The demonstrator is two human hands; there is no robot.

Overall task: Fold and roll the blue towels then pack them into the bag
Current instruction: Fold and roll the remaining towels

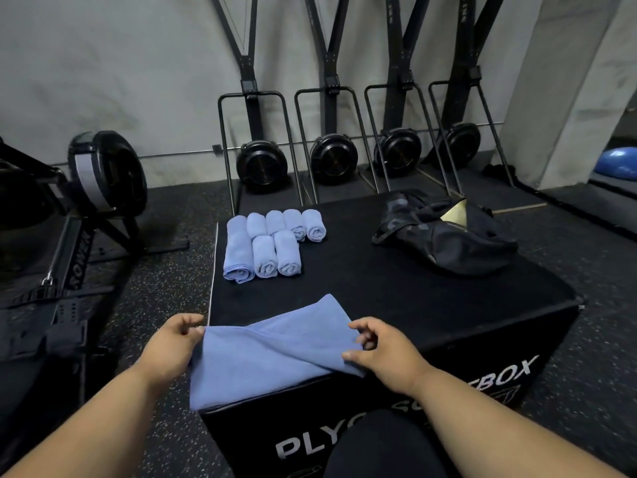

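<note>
Hands both pinching one blue towel (272,357) at near edge of plyo box (431,305): my left hand (174,343) grips its left corner, my right hand (379,350) its right edge. Seven rolled towels (269,243) sit far left on the box. Black bag (444,232) lies far right, open.

Gym interior. A pale grey wall (120,74) rises behind four black upright fan machines (262,165) in a row. The floor (165,288) is dark speckled rubber. A black plyo box (396,298) stands in the foreground, a rowing machine (103,174) at left, and a blue ball (618,163) at far right.
</note>
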